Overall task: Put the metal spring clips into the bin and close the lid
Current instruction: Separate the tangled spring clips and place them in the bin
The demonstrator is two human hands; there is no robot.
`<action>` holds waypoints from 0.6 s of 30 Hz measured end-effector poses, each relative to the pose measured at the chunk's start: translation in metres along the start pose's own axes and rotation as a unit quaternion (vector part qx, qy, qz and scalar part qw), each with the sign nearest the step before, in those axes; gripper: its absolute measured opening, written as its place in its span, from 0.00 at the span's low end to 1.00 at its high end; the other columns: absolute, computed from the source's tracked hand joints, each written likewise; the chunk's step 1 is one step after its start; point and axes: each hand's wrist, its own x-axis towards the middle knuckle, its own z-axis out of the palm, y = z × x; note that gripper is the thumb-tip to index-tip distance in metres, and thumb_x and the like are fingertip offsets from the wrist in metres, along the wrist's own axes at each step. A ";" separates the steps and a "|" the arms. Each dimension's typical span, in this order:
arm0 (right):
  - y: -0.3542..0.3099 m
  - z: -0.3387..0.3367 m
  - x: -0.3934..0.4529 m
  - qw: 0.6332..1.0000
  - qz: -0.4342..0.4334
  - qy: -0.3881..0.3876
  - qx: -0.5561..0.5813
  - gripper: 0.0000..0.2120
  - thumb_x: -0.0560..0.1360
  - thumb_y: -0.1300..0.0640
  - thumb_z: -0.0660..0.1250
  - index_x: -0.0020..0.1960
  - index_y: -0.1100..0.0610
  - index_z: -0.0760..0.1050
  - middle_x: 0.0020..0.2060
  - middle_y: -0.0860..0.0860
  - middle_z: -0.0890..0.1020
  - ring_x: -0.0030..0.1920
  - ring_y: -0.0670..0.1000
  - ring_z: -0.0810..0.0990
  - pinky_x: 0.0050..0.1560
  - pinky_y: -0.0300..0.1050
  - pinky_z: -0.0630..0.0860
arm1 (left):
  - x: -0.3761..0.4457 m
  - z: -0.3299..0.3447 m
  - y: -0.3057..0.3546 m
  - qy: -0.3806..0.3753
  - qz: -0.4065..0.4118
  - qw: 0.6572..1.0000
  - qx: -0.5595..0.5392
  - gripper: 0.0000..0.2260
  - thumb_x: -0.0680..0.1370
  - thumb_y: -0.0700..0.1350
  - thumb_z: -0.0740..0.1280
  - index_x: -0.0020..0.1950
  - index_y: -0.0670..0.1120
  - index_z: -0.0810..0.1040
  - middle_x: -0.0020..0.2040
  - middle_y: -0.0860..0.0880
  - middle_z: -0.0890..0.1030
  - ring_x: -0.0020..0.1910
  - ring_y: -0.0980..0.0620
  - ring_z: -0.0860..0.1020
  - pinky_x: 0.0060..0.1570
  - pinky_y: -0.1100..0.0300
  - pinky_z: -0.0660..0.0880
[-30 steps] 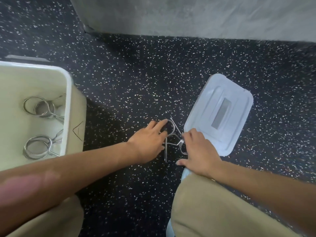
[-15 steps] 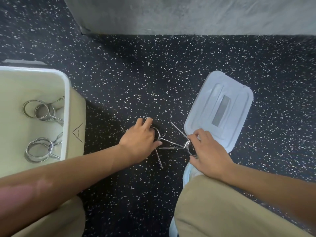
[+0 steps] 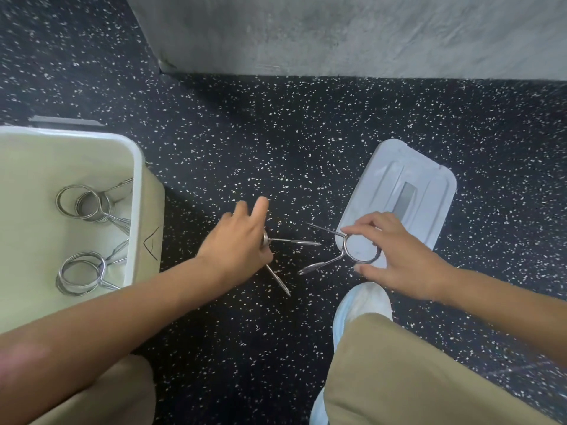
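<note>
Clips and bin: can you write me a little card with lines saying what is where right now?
left hand: grip closed on one spring clip, its prongs pointing right and down
right hand: grip on the ring of a second clip, held over the lid's near edge
bin: open, at left
clips in bin: at least two ring bundles; exact count unclear
lid: flat on the floor, right of the hands
floor: dark, speckled

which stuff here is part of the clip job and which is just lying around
Part of the job:
- clip in the left hand, its prongs sticking out
- clip in the right hand
- clips already in the bin
- bin, open
- lid, lying on the floor

Just there:
- speckled floor
- grey wall
- shoe cover
</note>
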 end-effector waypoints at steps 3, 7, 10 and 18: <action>-0.015 -0.017 0.007 0.998 -0.009 0.021 0.054 0.28 0.73 0.51 0.75 0.71 0.44 0.72 0.61 0.38 0.71 0.61 0.34 0.69 0.62 0.31 0.65 | -0.011 -0.023 -0.009 0.023 -0.009 0.999 -0.030 0.26 0.75 0.50 0.70 0.67 0.51 0.61 0.55 0.45 0.70 0.45 0.45 0.75 0.44 0.55 0.72; -0.044 -0.035 0.017 0.989 0.002 0.067 0.131 0.31 0.70 0.53 0.78 0.69 0.41 0.72 0.61 0.36 0.75 0.62 0.37 0.75 0.65 0.34 0.67 | -0.033 -0.056 -0.023 0.091 -0.019 0.993 -0.078 0.32 0.72 0.53 0.74 0.73 0.47 0.69 0.55 0.50 0.65 0.45 0.51 0.74 0.49 0.56 0.77; -0.064 -0.039 0.025 0.970 0.004 0.094 0.225 0.31 0.69 0.57 0.80 0.67 0.43 0.72 0.60 0.41 0.80 0.62 0.42 0.78 0.69 0.42 0.69 | -0.052 -0.081 -0.034 0.130 -0.010 0.976 -0.177 0.29 0.69 0.55 0.75 0.68 0.48 0.77 0.53 0.53 0.68 0.50 0.57 0.77 0.57 0.61 0.78; -0.121 -0.039 0.048 0.934 -0.020 0.098 0.343 0.29 0.68 0.64 0.80 0.65 0.50 0.74 0.57 0.51 0.82 0.58 0.47 0.83 0.65 0.41 0.75 | -0.103 -0.132 -0.062 0.210 0.034 0.925 -0.315 0.13 0.69 0.52 0.75 0.50 0.54 0.75 0.63 0.57 0.80 0.63 0.54 0.78 0.64 0.57 0.75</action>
